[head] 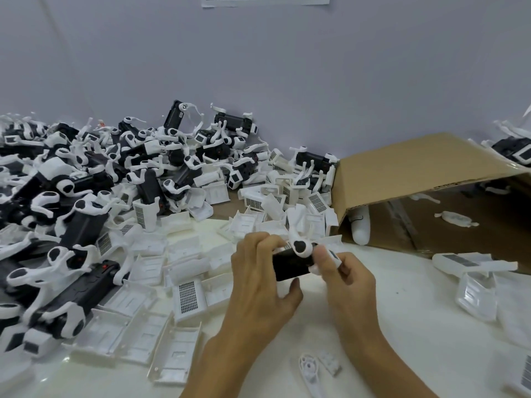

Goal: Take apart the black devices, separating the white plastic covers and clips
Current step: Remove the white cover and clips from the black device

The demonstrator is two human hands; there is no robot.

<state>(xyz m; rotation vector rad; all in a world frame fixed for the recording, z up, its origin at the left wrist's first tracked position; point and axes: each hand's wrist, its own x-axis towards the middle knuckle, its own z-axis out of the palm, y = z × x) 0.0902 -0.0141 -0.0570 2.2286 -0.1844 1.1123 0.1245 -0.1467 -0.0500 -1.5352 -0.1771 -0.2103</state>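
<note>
I hold one black device (290, 267) above the white table, roughly in the middle of the view. My left hand (258, 280) grips its left end, fingers curled over the top and thumb underneath. My right hand (347, 280) pinches the white clip (301, 247) and white end piece on the device's right side. A large pile of black devices with white clips (86, 196) fills the left and back. Several loose white plastic covers (186, 294) lie spread in front of that pile.
An open cardboard box (416, 168) lies on its side at the right, with a few white parts inside. More white covers (474, 288) sit at the right edge. Two small white clip pieces (316, 369) lie near my forearms. A grey wall stands behind.
</note>
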